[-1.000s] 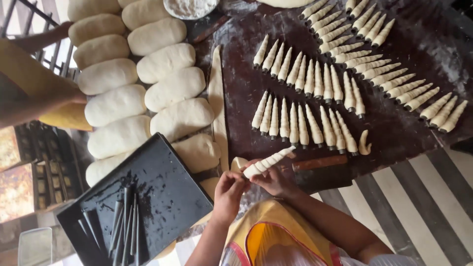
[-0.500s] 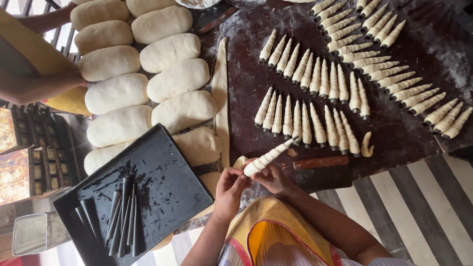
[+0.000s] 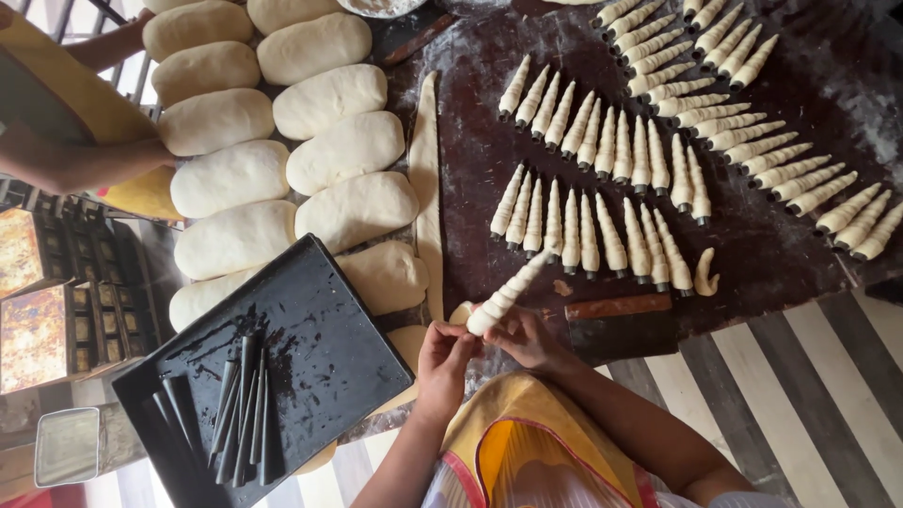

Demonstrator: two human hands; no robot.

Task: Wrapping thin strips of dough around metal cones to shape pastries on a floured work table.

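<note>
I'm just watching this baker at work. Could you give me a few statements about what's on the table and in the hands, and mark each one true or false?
1. Both hands hold one dough-wrapped cone. True: the left hand and the right hand grip its wide end.
2. The black tray holds baked loaves. False: it holds bare dark metal cones.
3. The finished cones lie in rows on the dark board. True.
4. The big dough loaves are stacked in a tall pile. False: they lie side by side in two columns.
5. A long dough strip lies between the loaves and the cone rows. True.
</note>
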